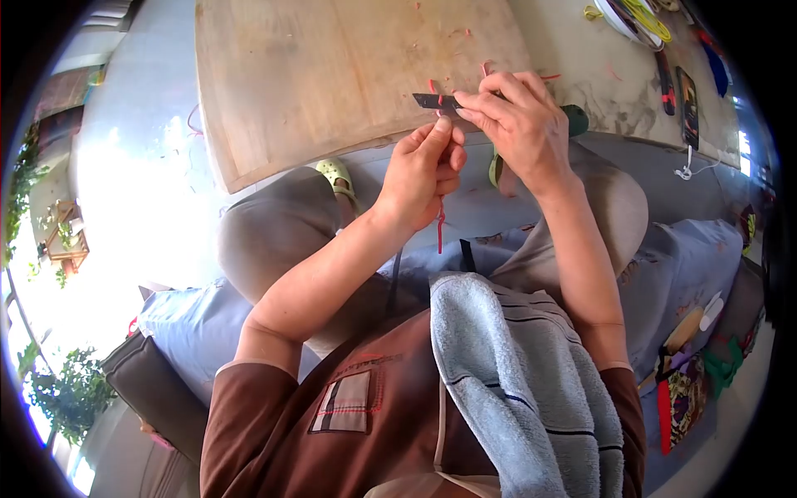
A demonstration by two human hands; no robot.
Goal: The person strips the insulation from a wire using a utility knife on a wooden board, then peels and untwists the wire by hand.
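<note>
My left hand [422, 170] is closed, thumb and forefinger pinching a thin red cord [441, 228] whose end hangs below the fist. Above that thumb, a short bit of the cord stands up against a dark, flat blade with a slanted tip [427, 100]. Fingers of my right hand [521, 120] grip the blade's other end, so its handle, if any, is hidden. Both hands are close together over the front edge of the wooden board [299, 75]. More red strand shows behind my right hand.
Small red scraps lie on the board. At the right of the table are a phone [687, 108], a red-and-black tool [665, 83], white earphones [683, 169] and a coil of yellow cord [647, 21]. A light blue towel [515, 373] hangs over my front.
</note>
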